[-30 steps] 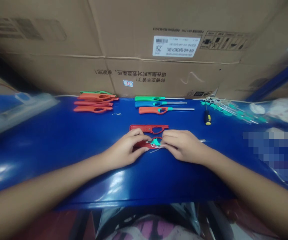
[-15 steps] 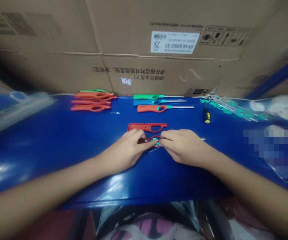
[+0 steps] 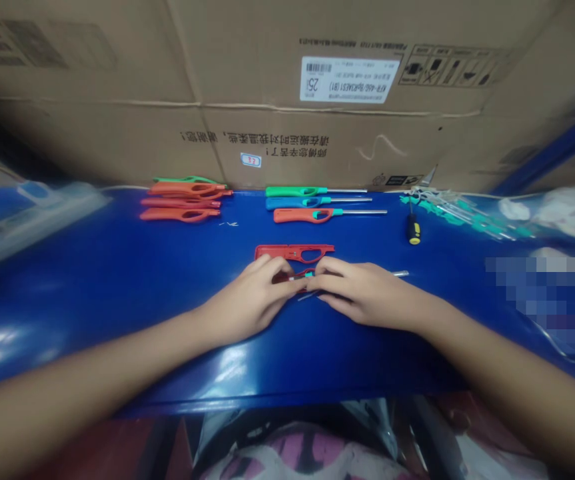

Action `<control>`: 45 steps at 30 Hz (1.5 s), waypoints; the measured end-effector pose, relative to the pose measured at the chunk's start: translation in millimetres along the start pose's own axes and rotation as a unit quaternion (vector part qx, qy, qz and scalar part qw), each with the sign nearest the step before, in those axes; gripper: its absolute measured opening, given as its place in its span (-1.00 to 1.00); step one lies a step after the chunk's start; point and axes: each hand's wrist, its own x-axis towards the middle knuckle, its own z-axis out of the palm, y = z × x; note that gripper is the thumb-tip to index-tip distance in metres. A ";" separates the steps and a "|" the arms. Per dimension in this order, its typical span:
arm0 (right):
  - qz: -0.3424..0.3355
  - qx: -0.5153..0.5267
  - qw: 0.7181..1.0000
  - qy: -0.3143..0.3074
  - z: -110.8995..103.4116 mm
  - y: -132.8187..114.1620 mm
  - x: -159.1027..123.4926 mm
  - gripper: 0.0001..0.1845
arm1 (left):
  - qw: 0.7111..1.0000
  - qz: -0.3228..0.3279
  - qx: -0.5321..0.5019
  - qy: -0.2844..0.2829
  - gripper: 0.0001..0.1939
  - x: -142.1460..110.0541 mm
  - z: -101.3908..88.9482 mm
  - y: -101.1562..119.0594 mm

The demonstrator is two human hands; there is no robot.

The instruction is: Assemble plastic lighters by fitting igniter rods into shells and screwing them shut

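Note:
My left hand (image 3: 257, 297) and my right hand (image 3: 362, 290) meet over an opened red utility lighter (image 3: 308, 272), which lies low on the blue table. The left thumb and fingers pinch its handle end. Fingers of the right hand close over its middle, hiding most of the parts inside. A bit of teal trigger shows between the hands, and the metal tube (image 3: 401, 273) sticks out past the right hand. Just behind lies the other red shell half (image 3: 294, 253), its inner side up. A thin metal piece (image 3: 308, 295) pokes out below the fingertips.
Behind stand whole lighters (image 3: 297, 215) in a row, with orange and green shells (image 3: 182, 214) stacked to the left. A black-yellow screwdriver (image 3: 414, 230) lies near bagged teal-ended tubes (image 3: 467, 217). Tiny white pieces (image 3: 228, 224) lie by the shells. A cardboard sheet (image 3: 247, 73) walls the back.
My right hand has shifted slightly left, its fingers now covering more of the teal part. More of the metal tube shows beyond it. The left hand has barely moved.

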 end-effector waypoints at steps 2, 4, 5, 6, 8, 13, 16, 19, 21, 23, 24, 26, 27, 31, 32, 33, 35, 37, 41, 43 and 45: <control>-0.007 -0.011 1.000 0.003 0.7 0.3 0.1 -0.75 | 1.000 -0.006 -0.018 0.007 -0.63 -0.2 0.2 -0.4; -0.010 -0.009 1.000 0.001 0.2 -0.3 0.3 -0.79 | 0.999 -0.012 -0.028 0.011 -0.64 -0.4 -0.3 0.1; -0.007 0.003 1.000 0.001 -0.6 -0.9 0.3 -0.82 | 0.999 -0.014 -0.030 0.011 -0.65 -0.5 -0.6 0.4; 0.001 0.020 1.000 0.001 -1.9 -1.5 0.3 -0.85 | 0.999 -0.015 -0.032 0.010 -0.68 -0.6 -1.0 0.7; 0.028 0.064 0.998 0.004 -4.9 -2.2 0.2 -0.90 | 0.999 -0.014 -0.034 0.007 -0.71 -0.9 -1.5 0.8; 0.070 0.139 0.988 0.022 -8.3 2.2 0.4 -0.90 | 0.999 -0.007 -0.030 0.008 -0.69 -1.9 -0.5 -1.4; 0.064 0.142 0.987 0.025 -6.5 6.3 1.2 -0.85 | 1.000 -0.004 -0.028 0.009 -0.68 -2.3 0.5 -2.5; 0.049 0.124 0.991 0.023 -4.8 7.8 1.9 -0.93 | 1.000 -0.003 -0.028 0.014 -0.68 -2.1 0.7 -2.4; 0.033 0.093 0.995 0.018 -3.9 7.7 1.9 -0.96 | 0.999 0.000 -0.028 0.018 -0.68 -2.0 0.5 -2.4; 0.023 0.065 0.998 0.014 -3.6 7.6 1.3 -0.91 | 0.999 0.002 -0.027 0.020 -0.67 -2.2 0.3 -2.5; 0.023 0.057 0.998 0.012 -3.9 7.4 0.9 -0.90 | 0.999 0.004 -0.025 0.021 -0.67 -2.5 0.3 -2.7; 0.026 0.059 0.998 0.006 -5.0 7.1 0.1 -0.91 | 0.999 0.010 -0.019 0.025 -0.66 -3.1 0.2 -3.1; 0.029 0.065 0.997 0.003 -5.8 6.9 -0.2 -0.92 | 0.999 0.014 -0.016 0.028 -0.66 -3.4 0.1 -3.2; 0.035 0.078 0.996 0.005 -7.5 7.2 -0.6 -0.94 | 0.999 0.028 0.013 0.028 -0.65 -3.8 -1.0 -2.6; 0.033 0.075 0.997 0.005 -7.1 7.7 -0.6 -0.92 | 0.999 0.034 0.024 0.024 -0.64 -3.8 -1.6 -2.1; 0.030 0.069 0.997 0.005 -6.4 8.3 -0.5 -0.90 | 0.998 0.040 0.036 0.021 -0.63 -3.7 -2.2 -1.6; 0.022 0.058 0.998 0.005 -5.1 9.5 -0.3 -0.87 | 0.997 0.050 0.060 0.016 -0.63 -3.5 -3.5 -0.2; 0.021 0.054 0.998 0.005 -4.5 10.0 -0.3 -0.88 | 0.995 0.054 0.081 0.009 -0.63 -3.4 -4.6 1.2; 0.032 0.066 0.997 -0.001 -6.8 7.8 -0.8 -0.95 | 0.993 0.055 0.105 -0.001 -0.62 -3.4 -5.5 2.7; 0.038 0.073 0.997 0.001 -7.9 6.6 -0.7 -0.90 | 0.993 0.055 0.108 -0.006 -0.61 -3.6 -5.3 2.6; 0.046 0.080 0.996 0.011 -8.0 6.3 -0.1 -0.82 | 0.993 0.054 0.108 -0.008 -0.59 -3.9 -4.8 2.2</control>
